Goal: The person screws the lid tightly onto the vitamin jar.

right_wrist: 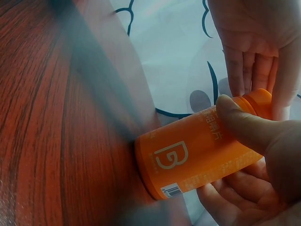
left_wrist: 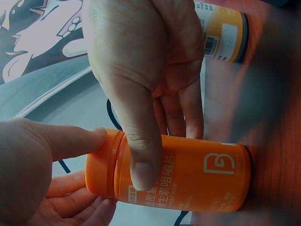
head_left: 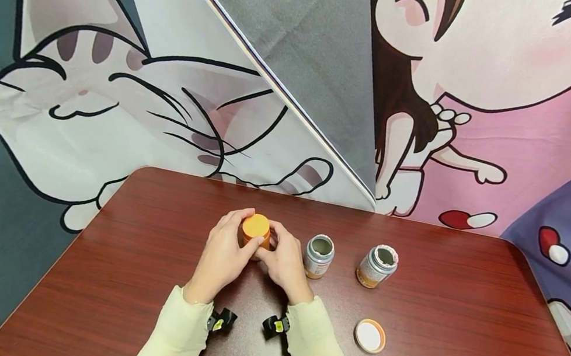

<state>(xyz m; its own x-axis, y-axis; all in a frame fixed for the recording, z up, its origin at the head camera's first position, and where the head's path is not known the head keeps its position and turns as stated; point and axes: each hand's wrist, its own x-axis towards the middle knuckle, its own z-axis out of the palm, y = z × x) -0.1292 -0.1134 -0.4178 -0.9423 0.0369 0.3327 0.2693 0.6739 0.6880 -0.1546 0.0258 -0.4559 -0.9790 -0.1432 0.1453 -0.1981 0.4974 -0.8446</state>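
Note:
Both hands are on an orange plastic bottle [left_wrist: 188, 176], which stands upright on the table near its far side. My left hand [head_left: 223, 253] grips the orange cap [head_left: 256, 225] between thumb and fingers. Lower down, my right hand [head_left: 285, 260] holds the bottle's body, its thumb across the front in the left wrist view. The cap sits on the bottle, and pale printing with a large B-like mark shows on its side in both wrist views.
Right of the hands stand two uncapped jars, a nearer jar [head_left: 319, 257] and a farther jar [head_left: 377, 266]. An orange-rimmed lid [head_left: 369, 336] lies white side up in front of them. A cartoon-printed cloth [head_left: 301, 39] hangs behind the brown table [head_left: 451, 302].

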